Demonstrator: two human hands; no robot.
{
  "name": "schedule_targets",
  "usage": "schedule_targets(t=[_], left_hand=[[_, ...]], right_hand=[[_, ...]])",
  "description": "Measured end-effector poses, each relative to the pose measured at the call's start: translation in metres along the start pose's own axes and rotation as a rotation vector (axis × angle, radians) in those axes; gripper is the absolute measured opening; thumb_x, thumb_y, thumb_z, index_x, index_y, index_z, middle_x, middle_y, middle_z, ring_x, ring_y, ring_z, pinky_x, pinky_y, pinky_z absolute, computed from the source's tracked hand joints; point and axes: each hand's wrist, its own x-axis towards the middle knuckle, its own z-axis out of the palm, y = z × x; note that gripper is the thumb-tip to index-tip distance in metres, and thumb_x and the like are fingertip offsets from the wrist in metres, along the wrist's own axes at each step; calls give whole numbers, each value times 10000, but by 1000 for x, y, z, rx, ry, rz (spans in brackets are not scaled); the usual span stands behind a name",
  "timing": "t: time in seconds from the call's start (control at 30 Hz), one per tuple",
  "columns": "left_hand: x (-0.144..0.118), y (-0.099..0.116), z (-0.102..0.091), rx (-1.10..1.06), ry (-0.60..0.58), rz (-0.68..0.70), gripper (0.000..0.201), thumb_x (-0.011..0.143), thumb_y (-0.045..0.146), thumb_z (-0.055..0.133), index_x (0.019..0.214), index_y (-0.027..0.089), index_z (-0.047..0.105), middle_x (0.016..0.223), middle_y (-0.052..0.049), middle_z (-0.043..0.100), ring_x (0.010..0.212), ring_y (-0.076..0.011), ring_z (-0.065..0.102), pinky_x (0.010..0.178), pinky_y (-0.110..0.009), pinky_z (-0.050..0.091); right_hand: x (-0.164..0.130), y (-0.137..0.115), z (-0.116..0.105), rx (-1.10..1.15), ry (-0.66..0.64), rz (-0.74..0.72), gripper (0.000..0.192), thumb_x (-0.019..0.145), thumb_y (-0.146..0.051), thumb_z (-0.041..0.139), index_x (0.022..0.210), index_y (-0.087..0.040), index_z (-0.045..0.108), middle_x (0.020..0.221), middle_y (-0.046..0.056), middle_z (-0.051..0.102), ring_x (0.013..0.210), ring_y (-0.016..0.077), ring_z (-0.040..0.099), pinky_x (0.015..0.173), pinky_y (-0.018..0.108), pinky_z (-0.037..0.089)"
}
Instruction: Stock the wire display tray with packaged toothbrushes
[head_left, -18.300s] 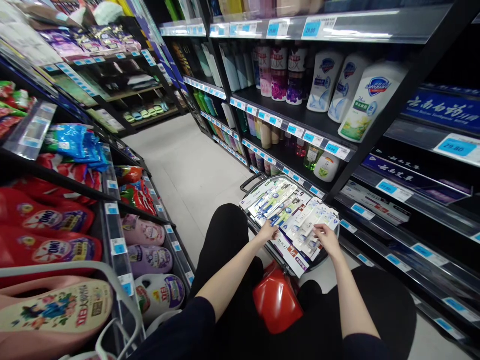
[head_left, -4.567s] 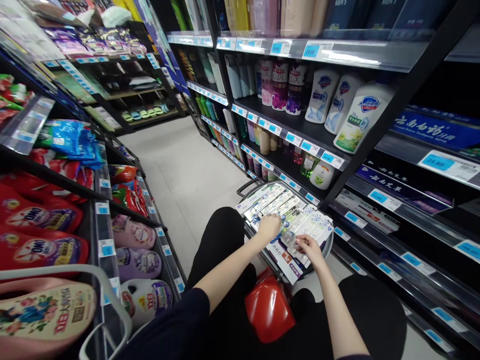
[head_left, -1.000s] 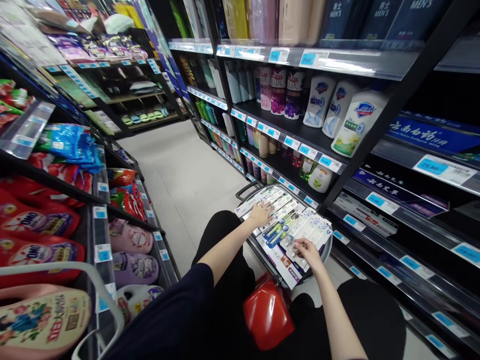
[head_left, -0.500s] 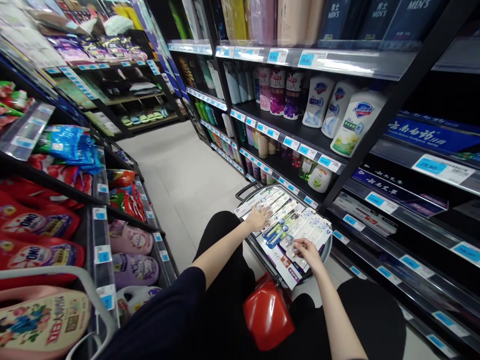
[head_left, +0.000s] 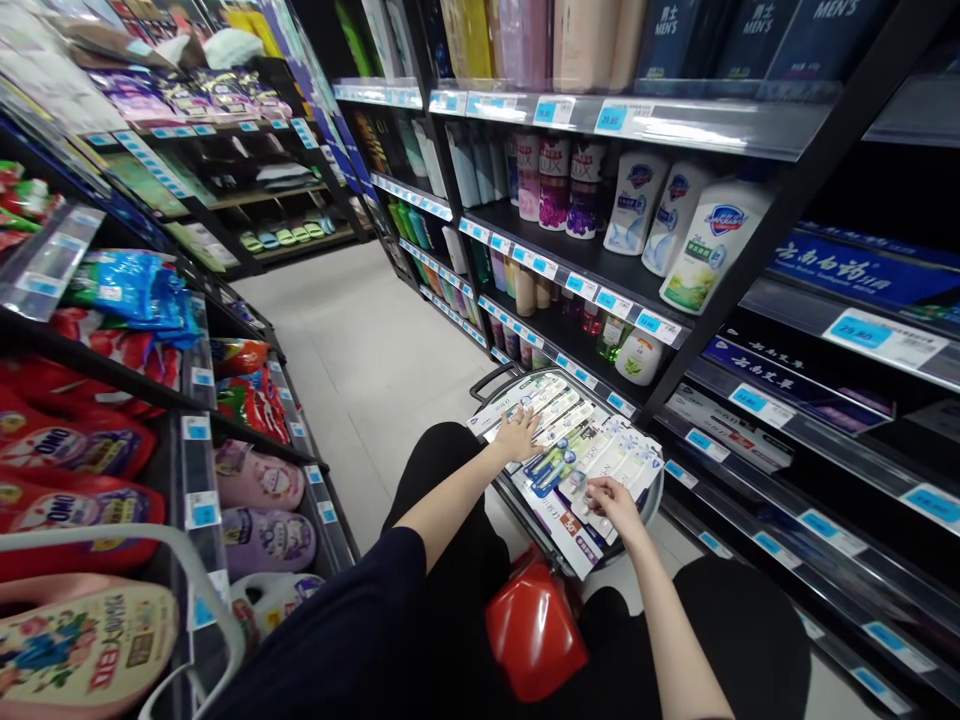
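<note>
Toothbrush packs (head_left: 570, 440), fanned in basket (head_left: 652, 500): my left hand (head_left: 517, 435) flat on them, steadying; right hand (head_left: 613, 498) pinching one pack.

basket (head_left: 651, 497), toothbrush packs (head_left: 592, 452) piled inside

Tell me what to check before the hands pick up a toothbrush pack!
1. Left hand on the far packs: ok, it rests flat on them.
2. Right hand on the near packs: ok, touching.
3. Either hand gripping a pack: cannot tell, fingers hide it.
4. Packs lying steady in the basket: ok, overlapping, none sliding off.
5. Aisle floor free ahead: ok.
</note>
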Motion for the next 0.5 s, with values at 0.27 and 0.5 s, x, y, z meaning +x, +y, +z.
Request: schedule_targets(t=[0.27, 0.5], left_hand=[[-38, -12, -20, -6, 206, -73, 627, 884, 511, 306, 1444, 229, 287, 1509, -126, 275, 1388, -325, 251, 1099, -573, 218], [-146, -41, -63, 186, 389, -520, 394, 781, 337, 479, 1133, 278, 648, 1370, -124, 493, 1343, -347, 332, 1049, -652, 170]], right_hand=[[3, 3, -6, 4, 80, -19, 638, 407, -626, 706, 802, -147, 558, 717, 52, 591, 566, 125, 550, 507, 216, 406], [-69, -32, -63, -75, 376, -230, 534, 490, -662, 664, 719, -189, 565, 608, 38, 563, 593, 185, 580, 525, 267, 445]])
